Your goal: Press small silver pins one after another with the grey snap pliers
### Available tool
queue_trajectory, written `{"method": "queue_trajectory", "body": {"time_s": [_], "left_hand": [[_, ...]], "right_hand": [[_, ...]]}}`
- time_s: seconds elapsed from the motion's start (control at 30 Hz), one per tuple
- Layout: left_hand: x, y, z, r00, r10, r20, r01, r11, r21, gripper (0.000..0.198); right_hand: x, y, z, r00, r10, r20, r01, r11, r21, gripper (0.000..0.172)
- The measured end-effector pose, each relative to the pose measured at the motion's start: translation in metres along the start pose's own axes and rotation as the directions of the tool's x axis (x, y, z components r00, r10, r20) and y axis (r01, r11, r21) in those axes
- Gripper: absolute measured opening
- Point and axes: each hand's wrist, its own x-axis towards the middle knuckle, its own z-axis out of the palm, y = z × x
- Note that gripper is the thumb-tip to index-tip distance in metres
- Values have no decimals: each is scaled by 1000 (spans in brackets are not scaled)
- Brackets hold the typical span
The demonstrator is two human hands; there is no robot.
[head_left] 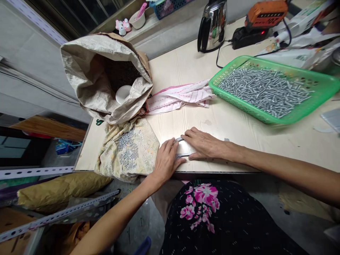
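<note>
I judge the metal piece stiff, fairly light and slick, best taken by its ends, where left hand and right hand half-close on it.

Wearer's garment: black, scattered with small white flecks. Printed flower cluster on the front, magenta-pink with paler petal edges, bit of green up top, smaller blooms trailing off. Forearms bare in view; left hand and right hand bare too.
</note>
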Motion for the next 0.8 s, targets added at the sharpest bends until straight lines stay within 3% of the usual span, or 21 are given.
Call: {"method": "queue_trajectory", "body": {"time_s": [0.13,0.33,0.47,0.63,0.8], "left_hand": [[29,-6,1,983,94,159,-103,993,53,61],[36,-5,2,964,117,239,-168,964,206,39],[36,0,8,970,99,222,-153,958,241,21],[37,3,9,977,50,208,-110,952,287,21],[14,10,24,999,53,6,-52,953,299,46]], "right_hand": [[-7,0,4,997,70,-30,-70,998,-6,69],[-9,-2,-2,995,92,-30,-94,992,-87,28],[-4,-4,4,997,74,-13,-75,996,-53,10],[-3,-3,3,995,97,3,-97,995,-34,8],[-1,19,-16,998,40,46,-39,999,-16,39]]}}
